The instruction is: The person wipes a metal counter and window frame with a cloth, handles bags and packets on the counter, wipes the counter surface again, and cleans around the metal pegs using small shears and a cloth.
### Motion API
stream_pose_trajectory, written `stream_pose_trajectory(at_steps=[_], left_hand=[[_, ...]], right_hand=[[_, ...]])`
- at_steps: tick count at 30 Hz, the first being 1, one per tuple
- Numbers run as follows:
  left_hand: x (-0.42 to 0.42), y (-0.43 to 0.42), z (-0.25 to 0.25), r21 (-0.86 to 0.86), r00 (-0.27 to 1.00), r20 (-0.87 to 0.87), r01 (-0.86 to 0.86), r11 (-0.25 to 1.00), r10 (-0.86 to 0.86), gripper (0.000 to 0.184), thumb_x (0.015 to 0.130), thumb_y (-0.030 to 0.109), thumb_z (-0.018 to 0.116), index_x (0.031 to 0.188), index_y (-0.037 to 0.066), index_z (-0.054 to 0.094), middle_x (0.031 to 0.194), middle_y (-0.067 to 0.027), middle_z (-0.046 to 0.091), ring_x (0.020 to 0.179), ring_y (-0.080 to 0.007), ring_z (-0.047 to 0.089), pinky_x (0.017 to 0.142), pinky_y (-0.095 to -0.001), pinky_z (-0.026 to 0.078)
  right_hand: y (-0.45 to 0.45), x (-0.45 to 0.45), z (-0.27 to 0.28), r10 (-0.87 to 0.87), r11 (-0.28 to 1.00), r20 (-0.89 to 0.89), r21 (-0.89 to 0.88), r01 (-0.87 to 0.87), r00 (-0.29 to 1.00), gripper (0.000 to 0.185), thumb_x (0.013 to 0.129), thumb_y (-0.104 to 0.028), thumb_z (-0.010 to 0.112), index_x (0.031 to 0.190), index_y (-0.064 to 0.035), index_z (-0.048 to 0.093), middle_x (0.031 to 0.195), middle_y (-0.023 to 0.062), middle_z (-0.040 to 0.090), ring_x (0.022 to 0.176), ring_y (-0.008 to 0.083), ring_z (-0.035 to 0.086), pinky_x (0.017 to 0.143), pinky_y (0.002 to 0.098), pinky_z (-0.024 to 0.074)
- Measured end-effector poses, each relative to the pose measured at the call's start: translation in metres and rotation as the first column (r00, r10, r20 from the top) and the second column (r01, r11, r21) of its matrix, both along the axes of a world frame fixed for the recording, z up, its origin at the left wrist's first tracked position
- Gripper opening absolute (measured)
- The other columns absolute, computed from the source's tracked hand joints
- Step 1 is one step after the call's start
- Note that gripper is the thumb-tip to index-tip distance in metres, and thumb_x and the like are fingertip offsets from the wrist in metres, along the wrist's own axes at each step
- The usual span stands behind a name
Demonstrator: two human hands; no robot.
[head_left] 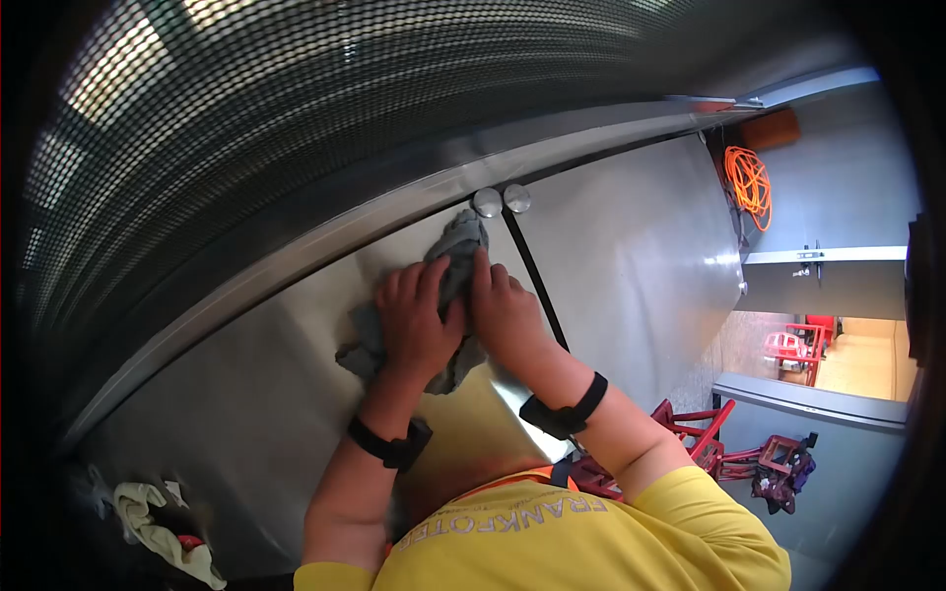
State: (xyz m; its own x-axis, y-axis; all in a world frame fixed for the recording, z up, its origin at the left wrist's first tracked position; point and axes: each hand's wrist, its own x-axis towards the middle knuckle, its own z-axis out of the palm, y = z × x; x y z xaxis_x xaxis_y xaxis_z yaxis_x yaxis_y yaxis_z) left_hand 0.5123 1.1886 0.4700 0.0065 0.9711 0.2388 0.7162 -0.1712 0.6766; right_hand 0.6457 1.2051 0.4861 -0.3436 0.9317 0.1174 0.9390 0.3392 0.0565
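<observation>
A crumpled grey cloth [461, 246] lies against a shiny metal cabinet door [305, 315], just below two round metal knobs. My left hand [419, 320] presses on the cloth with its fingers bent into the folds. Close beside it, my right hand [506, 313] has curled fingers gripping the cloth's right side. The left knob [487, 202] nearly touches the cloth's upper end, and the right knob [516, 198] sits on the neighbouring door [631, 236] across a dark gap. Parts of the cloth are hidden under both hands.
A perforated metal panel [296, 108] spans the top. Coiled orange cable [749, 185] hangs at the right, near a latched grey door [828, 255]. Red metal frames [705, 438] stand at lower right. A pale cloth [158, 537] lies at lower left.
</observation>
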Motion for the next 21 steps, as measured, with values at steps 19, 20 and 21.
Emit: stream_pose_trajectory(at_steps=[19,20,21], left_hand=[[-0.007,-0.003,-0.007,0.088,0.948,0.301,-0.132,0.987,0.100,0.034,0.078,0.004,0.059,0.111,0.003,0.055,0.103,-0.0153,0.059,0.096,-0.0356,0.055,0.088,-0.0441,0.041],[-0.008,-0.001,-0.007,0.094,0.948,0.301,-0.134,0.987,0.100,0.034,0.078,0.004,0.059,0.111,0.003,0.055,0.103,-0.0153,0.059,0.096,-0.0356,0.055,0.088,-0.0441,0.041],[-0.008,-0.002,-0.007,0.104,0.945,0.311,-0.141,0.985,0.102,0.031,0.078,0.004,0.059,0.110,0.004,0.057,0.103,-0.0144,0.059,0.096,-0.0345,0.055,0.086,-0.0422,0.043]], right_hand=[[0.030,-0.040,0.009,-0.229,0.948,-0.070,-0.244,0.206,0.971,0.062,0.076,-0.018,0.062,0.122,0.0166,0.038,0.081,0.0212,0.062,0.068,0.0315,0.068,0.056,0.0356,0.0568],[0.029,-0.042,0.013,-0.226,0.950,-0.072,-0.238,0.204,0.971,0.062,0.076,-0.018,0.062,0.122,0.0166,0.038,0.081,0.0212,0.062,0.068,0.0315,0.068,0.056,0.0356,0.0568],[0.024,-0.044,0.017,-0.254,0.930,-0.051,-0.286,0.230,0.966,0.064,0.075,-0.018,0.063,0.122,0.0176,0.038,0.081,0.0218,0.063,0.069,0.0313,0.068,0.058,0.0355,0.0570]])
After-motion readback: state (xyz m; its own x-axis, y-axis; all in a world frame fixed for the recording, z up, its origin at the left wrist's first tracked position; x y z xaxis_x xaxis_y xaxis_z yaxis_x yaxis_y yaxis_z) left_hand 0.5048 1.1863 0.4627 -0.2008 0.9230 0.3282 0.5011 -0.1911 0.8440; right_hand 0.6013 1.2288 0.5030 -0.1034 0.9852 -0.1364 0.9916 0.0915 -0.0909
